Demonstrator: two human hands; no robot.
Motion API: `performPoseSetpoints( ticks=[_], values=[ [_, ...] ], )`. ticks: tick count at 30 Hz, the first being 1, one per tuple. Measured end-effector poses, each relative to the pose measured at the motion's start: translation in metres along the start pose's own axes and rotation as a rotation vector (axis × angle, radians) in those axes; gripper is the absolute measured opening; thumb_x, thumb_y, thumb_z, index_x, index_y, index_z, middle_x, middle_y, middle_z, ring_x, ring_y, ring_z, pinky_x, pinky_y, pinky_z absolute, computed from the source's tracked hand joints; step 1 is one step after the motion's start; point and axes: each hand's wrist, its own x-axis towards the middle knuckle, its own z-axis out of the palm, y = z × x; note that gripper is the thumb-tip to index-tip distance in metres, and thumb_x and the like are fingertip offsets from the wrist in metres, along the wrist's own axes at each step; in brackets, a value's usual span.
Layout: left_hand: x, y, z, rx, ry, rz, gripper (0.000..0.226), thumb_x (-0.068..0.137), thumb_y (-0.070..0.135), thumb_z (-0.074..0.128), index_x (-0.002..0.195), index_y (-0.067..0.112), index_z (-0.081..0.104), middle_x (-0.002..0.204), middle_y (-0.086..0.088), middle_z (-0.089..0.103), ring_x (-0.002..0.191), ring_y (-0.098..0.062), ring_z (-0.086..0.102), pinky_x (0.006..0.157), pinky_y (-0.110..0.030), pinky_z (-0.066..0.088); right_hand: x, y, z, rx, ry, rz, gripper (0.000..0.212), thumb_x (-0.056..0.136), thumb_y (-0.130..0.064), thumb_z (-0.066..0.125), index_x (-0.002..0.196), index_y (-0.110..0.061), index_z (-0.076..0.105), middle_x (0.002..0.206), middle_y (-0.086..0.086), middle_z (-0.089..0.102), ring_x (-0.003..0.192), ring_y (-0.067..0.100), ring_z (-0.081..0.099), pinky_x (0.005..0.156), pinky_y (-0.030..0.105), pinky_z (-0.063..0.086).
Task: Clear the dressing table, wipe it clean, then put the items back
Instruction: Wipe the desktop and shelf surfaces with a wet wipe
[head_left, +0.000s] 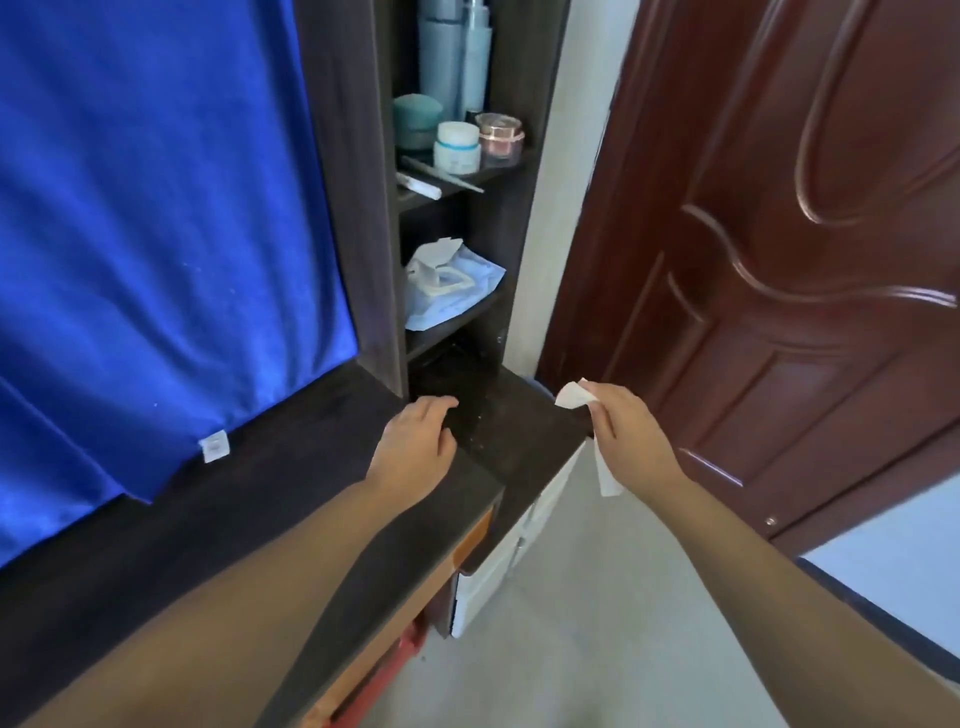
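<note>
Right hand (631, 434) pinches wipe (574, 395); left hand (418, 447) rests loosely curled.

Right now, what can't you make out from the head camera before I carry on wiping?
- Bottom cubby: too dark to see inside.
- Tall bottles: tops cut off by the upper frame edge.
- Labels on the white jar: too small to read.
- What is behind the blue cloth: covered.
- Left hand: its fingertips curl out of sight on the tabletop.
- Wipe: mostly hidden inside the right hand.
</note>
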Motion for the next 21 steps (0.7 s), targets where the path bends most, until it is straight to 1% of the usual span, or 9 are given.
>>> performPoseSetpoints(
  ticks=[2,5,7,10,12,14,16,19,21],
  values=[
    [0.016,0.018,0.024,-0.011,-0.036,0.01,0.039,0.092,0.012,0.046,0.131,0.012,0.045,0.128,-0.004,0.051,0.115,-0.019,0.05,0.101,-0.033,0.039,0.0,0.032,-0.005,-0.016,-0.017,0.023,0.034,0.097,-0.015,0.038,0.129,-0.013,0.051,0.129,0.007,0.057,0.119,0.024,0.05,0.103,0.033,0.037],
    [0.043,0.038,0.066,-0.018,-0.037,-0.05,0.039,0.093,0.015,0.045,0.132,0.016,0.043,0.131,-0.002,0.049,0.116,-0.015,0.049,0.103,-0.029,0.038,0.016,0.087,-0.012,-0.027,-0.066,0.015,0.034,0.096,-0.014,0.041,0.128,-0.013,0.052,0.128,0.006,0.058,0.119,0.023,0.051,0.102,0.029,0.036],
    [0.057,0.051,0.095,-0.035,-0.023,-0.131,0.039,0.093,0.015,0.044,0.133,0.016,0.042,0.132,-0.003,0.048,0.115,-0.015,0.049,0.101,-0.026,0.037,0.034,0.119,-0.017,-0.016,-0.11,-0.013,0.034,0.096,-0.015,0.039,0.128,-0.014,0.053,0.127,0.005,0.058,0.118,0.022,0.051,0.102,0.027,0.034],
    [0.068,0.072,0.136,-0.066,-0.053,-0.27,0.039,0.094,0.016,0.043,0.133,0.018,0.041,0.134,-0.002,0.047,0.116,-0.015,0.048,0.1,-0.024,0.037,0.053,0.16,-0.023,-0.003,-0.175,-0.029,0.04,0.094,-0.023,0.033,0.127,-0.014,0.053,0.127,0.005,0.059,0.117,0.022,0.051,0.101,0.023,0.031],
    [0.074,0.08,0.159,-0.071,-0.051,-0.347,0.039,0.094,0.015,0.042,0.133,0.018,0.041,0.135,-0.003,0.046,0.117,-0.017,0.048,0.101,-0.026,0.037,0.068,0.182,-0.021,-0.003,-0.241,-0.059,0.037,0.095,-0.02,0.035,0.127,-0.013,0.053,0.126,0.007,0.058,0.117,0.023,0.051,0.1,0.02,0.03],
    [0.076,0.084,0.177,-0.099,-0.04,-0.431,0.039,0.094,0.015,0.041,0.133,0.018,0.041,0.136,-0.004,0.044,0.117,-0.018,0.048,0.101,-0.028,0.037,0.083,0.196,-0.015,0.009,-0.301,-0.08,0.035,0.096,-0.015,0.038,0.128,-0.013,0.052,0.126,0.008,0.058,0.117,0.024,0.051,0.097,0.019,0.029],
    [0.076,0.079,0.191,-0.107,-0.059,-0.5,0.04,0.094,0.015,0.04,0.134,0.017,0.04,0.137,-0.004,0.043,0.12,-0.019,0.045,0.102,-0.029,0.036,0.098,0.201,-0.003,0.029,-0.353,-0.098,0.035,0.096,-0.012,0.039,0.129,-0.013,0.051,0.125,0.008,0.057,0.117,0.024,0.05,0.098,0.022,0.031],
    [0.077,0.061,0.212,-0.122,-0.087,-0.625,0.041,0.093,0.014,0.039,0.135,0.017,0.039,0.139,-0.005,0.042,0.123,-0.02,0.041,0.103,-0.031,0.036,0.114,0.201,0.023,0.07,-0.438,-0.127,0.036,0.097,-0.014,0.038,0.13,-0.015,0.05,0.126,0.007,0.056,0.117,0.023,0.05,0.098,0.029,0.036],
    [0.078,0.05,0.225,-0.145,-0.093,-0.705,0.042,0.093,0.012,0.038,0.135,0.016,0.038,0.139,-0.006,0.041,0.125,-0.021,0.039,0.102,-0.031,0.035,0.122,0.203,0.041,0.081,-0.484,-0.146,0.036,0.097,-0.015,0.038,0.132,-0.017,0.049,0.127,0.006,0.055,0.119,0.022,0.049,0.098,0.028,0.035]
  ],
)
